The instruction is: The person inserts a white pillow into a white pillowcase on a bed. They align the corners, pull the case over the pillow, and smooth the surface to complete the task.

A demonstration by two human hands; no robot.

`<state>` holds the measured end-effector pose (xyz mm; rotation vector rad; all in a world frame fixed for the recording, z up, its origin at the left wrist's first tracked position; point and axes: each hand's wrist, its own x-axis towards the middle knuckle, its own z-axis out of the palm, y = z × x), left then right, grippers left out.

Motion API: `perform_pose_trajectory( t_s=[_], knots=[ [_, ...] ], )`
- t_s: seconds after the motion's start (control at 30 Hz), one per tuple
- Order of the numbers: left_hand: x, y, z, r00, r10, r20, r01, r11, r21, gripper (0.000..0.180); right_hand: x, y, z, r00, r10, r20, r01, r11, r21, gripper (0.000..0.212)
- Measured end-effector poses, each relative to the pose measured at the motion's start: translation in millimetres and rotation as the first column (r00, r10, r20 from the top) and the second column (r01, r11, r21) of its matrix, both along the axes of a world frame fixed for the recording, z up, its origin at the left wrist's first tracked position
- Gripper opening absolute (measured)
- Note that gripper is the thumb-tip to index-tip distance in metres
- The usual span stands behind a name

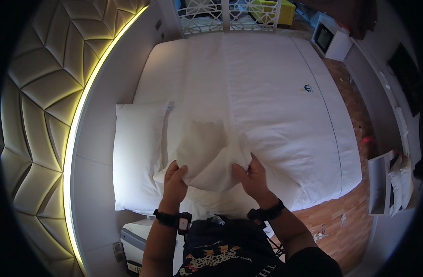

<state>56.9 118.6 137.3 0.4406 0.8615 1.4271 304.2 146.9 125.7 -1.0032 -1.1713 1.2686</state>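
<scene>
A white duvet [285, 106] covers most of the bed, with a thin dark line and a small blue emblem toward its far right side. Its top edge is turned back in a long band, and the near end of that band is lifted in my hands. My left hand [175, 181] pinches the fabric on the left, close to a white pillow [136, 157]. About a forearm's width away, my right hand [255, 181] grips the same band, its index finger pointing up. Between them the cloth hangs in a loose, shadowed fold. Both wrists wear black straps.
A padded wall [36, 106] with a glowing strip borders the left. A bedside cabinet [140, 235] stands at the lower left. White lattice panels [202, 18] rise beyond the bed. To the right lie wooden floor [331, 221] with scraps, and more pillows [400, 182] on a shelf unit.
</scene>
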Motion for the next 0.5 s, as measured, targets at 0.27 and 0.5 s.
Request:
perform_pose_trajectory(
  t_s=[0.27, 0.5],
  knots=[
    [-56.0, -66.2, -164.4, 0.148, -0.315, -0.937, 0.064, 0.949, -0.309, 0.059, 59.3, -56.6, -65.7, 0.766, 0.495, 0.41, -0.319, 0.847, -0.426, 0.042],
    [33.8, -30.3, -149.4, 0.217, -0.454, -0.864, 0.337, 0.866, -0.37, 0.034, 48.3, -93.0, -116.3, 0.553, 0.561, 0.616, -0.057, 0.764, -0.643, 0.062]
  ],
)
